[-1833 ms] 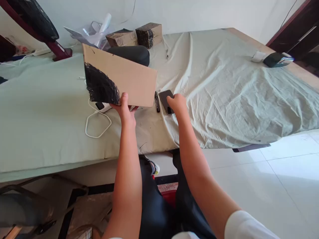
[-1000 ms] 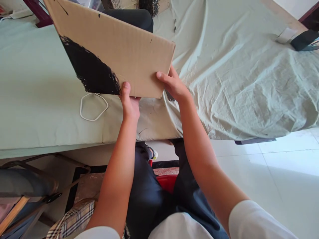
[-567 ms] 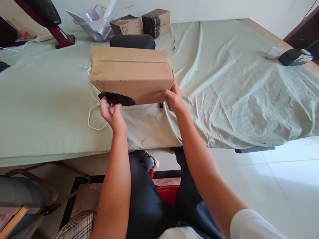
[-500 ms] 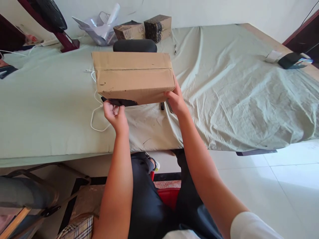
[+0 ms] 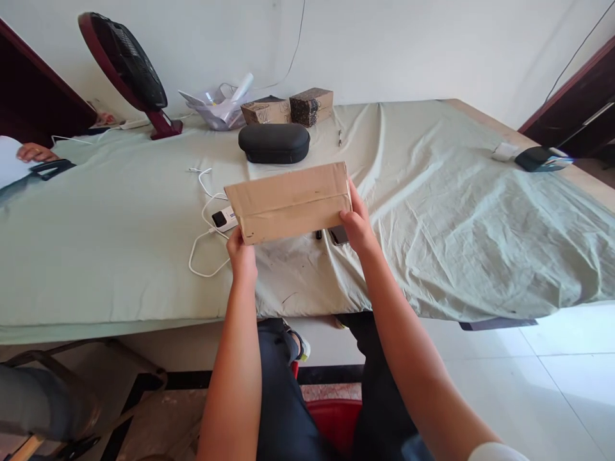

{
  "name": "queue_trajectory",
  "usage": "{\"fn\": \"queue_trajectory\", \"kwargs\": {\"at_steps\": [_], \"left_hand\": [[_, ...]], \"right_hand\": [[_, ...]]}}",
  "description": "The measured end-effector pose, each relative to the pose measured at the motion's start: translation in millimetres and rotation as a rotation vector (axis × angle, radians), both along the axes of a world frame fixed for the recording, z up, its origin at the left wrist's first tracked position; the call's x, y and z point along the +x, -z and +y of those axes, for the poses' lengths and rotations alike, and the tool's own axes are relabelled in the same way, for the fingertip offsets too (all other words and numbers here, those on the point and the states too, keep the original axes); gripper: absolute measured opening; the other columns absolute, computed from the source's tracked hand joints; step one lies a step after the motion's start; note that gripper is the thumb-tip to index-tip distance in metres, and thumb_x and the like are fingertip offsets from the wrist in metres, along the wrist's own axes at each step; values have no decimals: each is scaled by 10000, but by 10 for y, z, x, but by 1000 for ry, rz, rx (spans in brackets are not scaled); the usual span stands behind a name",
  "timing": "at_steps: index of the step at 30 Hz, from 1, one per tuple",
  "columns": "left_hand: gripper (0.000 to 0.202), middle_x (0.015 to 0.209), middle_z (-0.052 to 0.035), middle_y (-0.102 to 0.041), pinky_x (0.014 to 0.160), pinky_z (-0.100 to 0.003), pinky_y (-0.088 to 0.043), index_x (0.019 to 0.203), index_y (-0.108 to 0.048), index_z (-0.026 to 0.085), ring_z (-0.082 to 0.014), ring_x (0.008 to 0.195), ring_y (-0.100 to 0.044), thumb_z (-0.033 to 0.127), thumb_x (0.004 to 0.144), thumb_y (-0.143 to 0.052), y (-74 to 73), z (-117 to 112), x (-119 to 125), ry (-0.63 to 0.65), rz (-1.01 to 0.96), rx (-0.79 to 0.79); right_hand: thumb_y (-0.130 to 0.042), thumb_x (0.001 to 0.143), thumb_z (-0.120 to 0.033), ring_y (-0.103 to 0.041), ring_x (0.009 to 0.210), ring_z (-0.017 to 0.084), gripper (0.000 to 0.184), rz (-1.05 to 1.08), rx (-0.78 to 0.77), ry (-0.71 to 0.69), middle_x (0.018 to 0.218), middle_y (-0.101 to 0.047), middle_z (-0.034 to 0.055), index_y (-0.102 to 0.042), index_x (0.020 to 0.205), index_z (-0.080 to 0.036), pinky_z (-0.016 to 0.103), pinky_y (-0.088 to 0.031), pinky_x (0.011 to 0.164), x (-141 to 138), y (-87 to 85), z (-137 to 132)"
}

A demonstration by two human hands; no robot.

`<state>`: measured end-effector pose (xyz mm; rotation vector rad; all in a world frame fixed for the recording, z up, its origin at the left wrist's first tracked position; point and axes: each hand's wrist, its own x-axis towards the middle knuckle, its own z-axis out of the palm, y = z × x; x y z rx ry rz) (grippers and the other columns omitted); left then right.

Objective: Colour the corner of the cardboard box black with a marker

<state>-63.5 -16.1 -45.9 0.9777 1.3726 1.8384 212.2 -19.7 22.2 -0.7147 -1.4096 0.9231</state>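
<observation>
A brown cardboard box (image 5: pixel 293 203) is held up over the cloth-covered table, its right end tilted higher than its left. My left hand (image 5: pixel 242 257) grips the box's lower left corner; most of its fingers are hidden behind the box. My right hand (image 5: pixel 356 221) holds the right end, thumb on the near face. Partly covered by the box, a white device with a black screen (image 5: pixel 224 219) lies beside a looped white cable (image 5: pixel 191 256). Near my right hand a dark phone-like object (image 5: pixel 339 235) rests on the cloth.
A black zip case (image 5: pixel 273 143) sits beyond the box. Behind it stand two small cartons (image 5: pixel 311 106) and a clear plastic basket (image 5: pixel 218 116). A fan (image 5: pixel 129 70) stands at back left, near another person's hand (image 5: pixel 37 152). A dark wallet-like item (image 5: pixel 542 159) lies at right.
The box has come lower and farther from my eyes, and its right end has tipped up. My view has lifted, showing more wall. The black patch under the box is now out of sight.
</observation>
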Motion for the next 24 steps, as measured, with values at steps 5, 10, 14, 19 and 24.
{"fn": "queue_trajectory", "kwargs": {"at_steps": [5,10,14,19,24], "left_hand": [[584,870,-53,-703,696,-271,-531,827,-627,204,-200,891,-697,786,781,-622,-1,12,-58,-28,-154,-37],[812,1198,-119,-781,923,-333,-607,1010,-754,222,-288,1243,-708,936,623,-737,-97,-15,-49,32,-240,25],[849,1170,-141,-791,963,-390,-624,990,-771,212,-339,1284,-707,966,601,-740,-110,10,-49,86,-165,63],[758,1109,-134,-785,982,-422,-613,999,-768,206,-348,1250,-705,870,634,-784,-97,14,-109,183,-135,107],[701,1313,-109,-757,1080,-461,-568,1191,-773,270,-342,1305,-680,722,657,-819,-116,-86,-163,374,-179,127]], "right_hand": [[-624,853,-622,-271,1707,317,911,-67,5,11,1794,-388,-26,-439,1693,-324,507,-165,1422,-34,248,-132],[-560,911,-759,-208,1729,309,947,-161,9,60,1829,-289,-65,-331,1741,-366,511,-128,1433,-35,267,-282],[-546,925,-817,-129,1746,293,970,-190,31,76,1837,-244,-106,-249,1758,-419,514,-119,1441,-13,215,-285],[-527,939,-859,-79,1750,302,999,-208,13,134,1840,-268,-43,-239,1765,-376,553,-140,1432,-19,92,-300],[-459,968,-870,-266,1713,306,906,-185,-30,175,1765,-444,4,-398,1715,-361,548,-269,1401,-34,39,-335]]}}
